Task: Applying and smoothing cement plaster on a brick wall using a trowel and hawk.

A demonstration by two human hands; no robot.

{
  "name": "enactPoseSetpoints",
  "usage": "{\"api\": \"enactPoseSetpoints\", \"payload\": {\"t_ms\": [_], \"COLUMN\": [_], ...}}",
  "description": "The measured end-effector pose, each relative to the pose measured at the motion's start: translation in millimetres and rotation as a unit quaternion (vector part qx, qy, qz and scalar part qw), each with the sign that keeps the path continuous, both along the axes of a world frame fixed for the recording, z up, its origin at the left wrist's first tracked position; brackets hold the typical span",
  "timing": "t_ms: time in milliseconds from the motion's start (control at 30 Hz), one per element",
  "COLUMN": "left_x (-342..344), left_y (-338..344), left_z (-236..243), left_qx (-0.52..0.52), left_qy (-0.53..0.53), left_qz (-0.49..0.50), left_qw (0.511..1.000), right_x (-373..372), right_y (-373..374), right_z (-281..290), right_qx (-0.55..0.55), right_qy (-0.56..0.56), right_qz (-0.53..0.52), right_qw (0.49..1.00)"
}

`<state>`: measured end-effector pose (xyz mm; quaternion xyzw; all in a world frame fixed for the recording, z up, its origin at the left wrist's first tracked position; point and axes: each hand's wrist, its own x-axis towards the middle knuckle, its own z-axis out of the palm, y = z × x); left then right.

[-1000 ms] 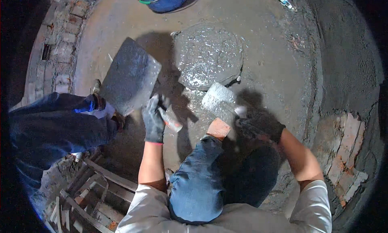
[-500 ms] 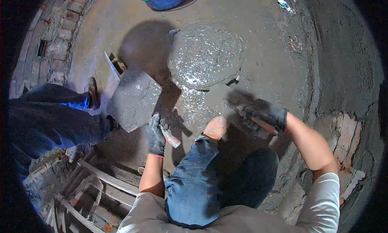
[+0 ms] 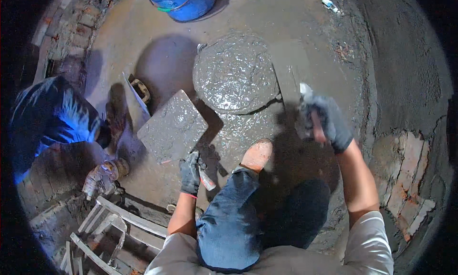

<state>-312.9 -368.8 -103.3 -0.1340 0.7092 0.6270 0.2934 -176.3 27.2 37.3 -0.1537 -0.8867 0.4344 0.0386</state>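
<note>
1. At nine o'clock a crouching co-worker [image 3: 52, 117] in blue is seen beside a wooden ladder [image 3: 109, 227] lying at seven o'clock; both are well apart from the work.
2. Left of centre, a square mortar board [image 3: 172, 129] loaded with wet grey mortar is held tilted; its handle is gripped from below by the gloved left hand [image 3: 190, 172], whose fingers are wrapped tight around it.
3. At twelve o'clock a blue bucket [image 3: 183, 1] stands near a round pan of wet mortar [image 3: 236, 72]; spilt mortar lies between the pan and the person's shoe [image 3: 257, 153].
4. At two o'clock the gloved right hand [image 3: 327, 122] is closed around a handle, probably a trowel [image 3: 292, 77], though the blade is blurred against the floor.
5. For the loading to be done well, the board should be kept level and close to the pan; the trowel should be drawn low through the mix, and only modest scoops should be carried across so nothing slides off.
</note>
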Motion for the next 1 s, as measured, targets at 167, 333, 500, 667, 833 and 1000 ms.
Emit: {"api": "enactPoseSetpoints", "payload": {"t_ms": [167,333,500,667,833,1000], "left_x": [-5,8,6,6,1,5], "left_y": [-45,-12,-49,-22,-4,-49], "left_z": [-23,-27,-57,-36,-18,-50], "left_qx": [-0.222,-0.035,-0.112,-0.064,-0.049,-0.333], "left_qy": [0.266,-0.011,0.051,0.019,-0.051,0.343], "left_qz": [-0.227,-0.049,-0.088,-0.031,0.049,-0.381], "left_qw": [0.910,0.998,0.988,0.997,0.996,0.792], "right_x": [39,2,-65,-70,-71,-95], "right_y": [-50,-78,-88,-69,-36,71], "right_z": [-99,-182,-159,-157,-150,-162], "right_qx": [-0.391,-0.038,-0.665,-0.601,-0.756,-0.712], "right_qy": [0.047,0.219,0.281,0.232,0.246,0.215], "right_qz": [-0.330,-0.501,-0.417,-0.505,-0.283,-0.207], "right_qw": [0.858,0.836,0.553,0.574,0.537,0.635]}}
